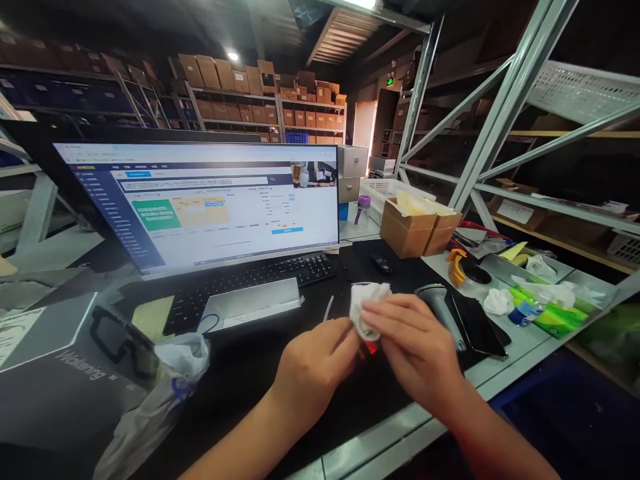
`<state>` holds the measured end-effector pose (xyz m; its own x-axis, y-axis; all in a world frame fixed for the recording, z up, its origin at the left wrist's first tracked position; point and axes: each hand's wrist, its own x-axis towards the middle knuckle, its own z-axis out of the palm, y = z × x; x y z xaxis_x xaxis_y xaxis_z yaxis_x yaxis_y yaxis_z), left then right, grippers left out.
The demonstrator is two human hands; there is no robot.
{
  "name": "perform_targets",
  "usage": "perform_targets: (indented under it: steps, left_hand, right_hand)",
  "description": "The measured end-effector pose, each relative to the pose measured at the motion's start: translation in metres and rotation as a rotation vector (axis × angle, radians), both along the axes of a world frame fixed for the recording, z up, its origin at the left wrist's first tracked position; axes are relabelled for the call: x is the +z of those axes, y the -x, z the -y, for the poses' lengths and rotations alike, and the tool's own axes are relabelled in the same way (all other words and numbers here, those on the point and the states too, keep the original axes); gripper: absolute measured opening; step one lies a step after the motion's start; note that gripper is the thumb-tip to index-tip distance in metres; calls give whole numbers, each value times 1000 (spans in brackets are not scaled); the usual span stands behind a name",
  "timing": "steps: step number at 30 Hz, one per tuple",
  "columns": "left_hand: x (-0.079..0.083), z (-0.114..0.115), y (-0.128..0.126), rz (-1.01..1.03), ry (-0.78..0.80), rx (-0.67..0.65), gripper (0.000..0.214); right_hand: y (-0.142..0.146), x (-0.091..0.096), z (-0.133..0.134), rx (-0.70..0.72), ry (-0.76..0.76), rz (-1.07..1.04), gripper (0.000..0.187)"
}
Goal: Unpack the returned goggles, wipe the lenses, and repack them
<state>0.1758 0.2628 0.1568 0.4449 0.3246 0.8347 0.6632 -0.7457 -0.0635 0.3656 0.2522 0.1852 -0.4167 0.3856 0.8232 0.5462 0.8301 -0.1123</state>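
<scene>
My right hand (425, 340) is closed on a crumpled white tissue (369, 301), holding it against the fingertips of my left hand. My left hand (315, 360) is closed in a pinch, and what lies between its fingers is mostly hidden. A thin pale strip (329, 308) sticks up just past the left knuckles. Something small and red (371, 347) shows beneath the tissue, between the hands. Both hands are above the black desk mat (280, 413), in front of the keyboard (305, 269).
A monitor (240, 207) stands behind the keyboard and a clear tray (253, 303). At left are a grey box (65, 387) and a tied pale bag (183, 357). To the right are a scanner (440, 313), phone (477, 327), tape dispenser (467, 270) and cardboard boxes (407, 230).
</scene>
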Motion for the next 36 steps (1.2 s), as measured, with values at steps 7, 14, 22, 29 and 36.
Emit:
perform_targets:
  steps: [7,14,22,29,36]
  left_hand:
    - [-9,-4,4,52,48,-43,13]
    - [-7,-2,6,154,64,-20,23]
    - [-14,-6,-1,194,171,-5,17]
    - [-13,-2,-4,78,145,138,21]
    - [-12,1,-6,22,132,92,25]
  right_hand:
    - [-2,-4,-15,-178,-75,-38,42]
    - [-36,-38,-25,-408,308,-835,18]
    - [26,-62,-6,418,1074,-1216,21]
    - [38,-53,1,596,1078,-1393,35]
    - [37,-49,-7,640,1224,-1443,40]
